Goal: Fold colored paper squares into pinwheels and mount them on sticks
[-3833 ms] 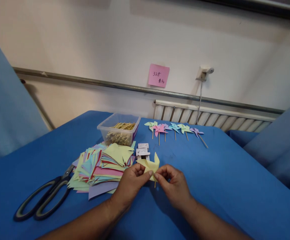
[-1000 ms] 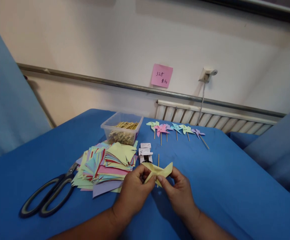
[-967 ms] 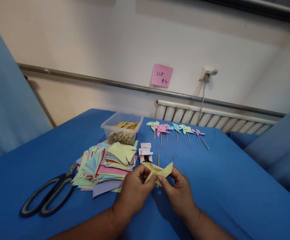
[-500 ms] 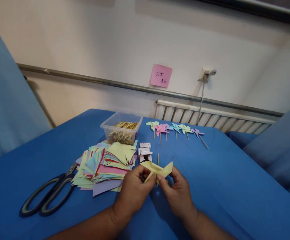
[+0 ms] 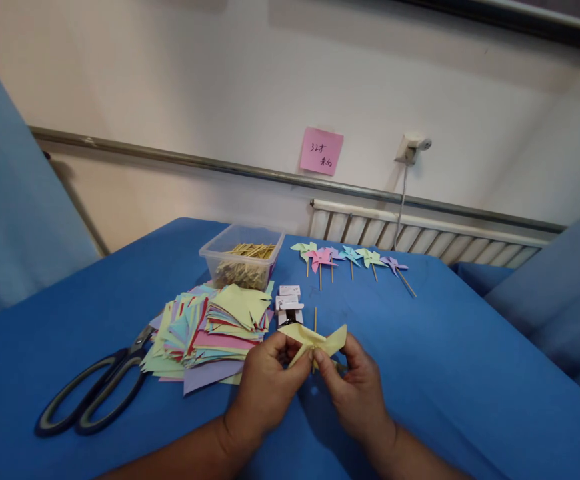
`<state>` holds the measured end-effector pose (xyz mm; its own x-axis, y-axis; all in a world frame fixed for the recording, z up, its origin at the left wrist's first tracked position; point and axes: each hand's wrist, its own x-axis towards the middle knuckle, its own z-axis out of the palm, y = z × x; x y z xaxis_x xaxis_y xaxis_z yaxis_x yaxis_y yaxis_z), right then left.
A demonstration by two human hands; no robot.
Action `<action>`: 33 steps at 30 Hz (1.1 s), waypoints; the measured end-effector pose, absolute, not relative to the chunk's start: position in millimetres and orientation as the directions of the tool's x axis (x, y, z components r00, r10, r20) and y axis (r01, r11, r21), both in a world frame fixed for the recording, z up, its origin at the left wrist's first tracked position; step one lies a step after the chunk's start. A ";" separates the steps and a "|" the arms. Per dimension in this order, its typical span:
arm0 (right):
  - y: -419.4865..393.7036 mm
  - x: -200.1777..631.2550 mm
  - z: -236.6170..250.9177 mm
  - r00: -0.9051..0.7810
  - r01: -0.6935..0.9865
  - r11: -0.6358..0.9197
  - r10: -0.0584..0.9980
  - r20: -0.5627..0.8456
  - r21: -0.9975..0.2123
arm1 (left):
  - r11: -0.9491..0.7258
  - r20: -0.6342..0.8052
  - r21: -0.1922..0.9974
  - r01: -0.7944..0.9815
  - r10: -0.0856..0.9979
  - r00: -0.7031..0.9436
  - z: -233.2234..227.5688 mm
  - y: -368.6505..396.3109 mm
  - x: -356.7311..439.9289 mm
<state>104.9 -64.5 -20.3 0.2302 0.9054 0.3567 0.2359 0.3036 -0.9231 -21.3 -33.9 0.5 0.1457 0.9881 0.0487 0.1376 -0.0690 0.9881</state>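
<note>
Both of my hands pinch a folded yellow paper pinwheel [image 5: 320,338] just above the blue table [image 5: 445,360]. A thin wooden stick [image 5: 315,318] pokes up through its middle. My left hand [image 5: 266,381] grips the pinwheel's left side with thumb and fingers. My right hand [image 5: 355,385] pinches the centre and right wing. Directly behind the pinwheel lies a small white stapler-like tool [image 5: 288,303].
A stack of coloured cut paper squares [image 5: 210,323] lies to the left, with black-handled scissors [image 5: 93,390] beside it. A clear plastic box of wooden sticks [image 5: 241,257] stands behind. Several finished pinwheels [image 5: 350,257] lie in a row further back. A pink note [image 5: 321,151] hangs on the wall.
The pinwheel was turned from upright to lying flat between my fingers, with the stick now rising above it. In the last second my hands only shifted slightly.
</note>
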 end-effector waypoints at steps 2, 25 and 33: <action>-65.3 105.7 -19.0 0.221 0.206 0.299 0.913 0.342 -0.932 | -0.081 0.062 0.990 0.116 0.986 0.157 2.1 -34.6 -20.9; -70.5 108.3 -22.9 0.142 0.263 0.372 0.898 0.417 -0.890 | -0.108 0.097 0.992 0.059 0.981 0.166 3.2 -39.2 -20.9; -72.6 108.4 -20.8 0.121 0.316 0.392 0.887 0.446 -0.864 | -0.130 0.106 0.983 0.131 0.979 0.176 2.5 -38.7 -21.6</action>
<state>108.4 -72.6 -20.8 0.1207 0.8866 0.4464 0.3157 0.3921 -0.8641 -21.6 -38.7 2.5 0.1764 0.9786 0.1059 0.1312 -0.1300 0.9828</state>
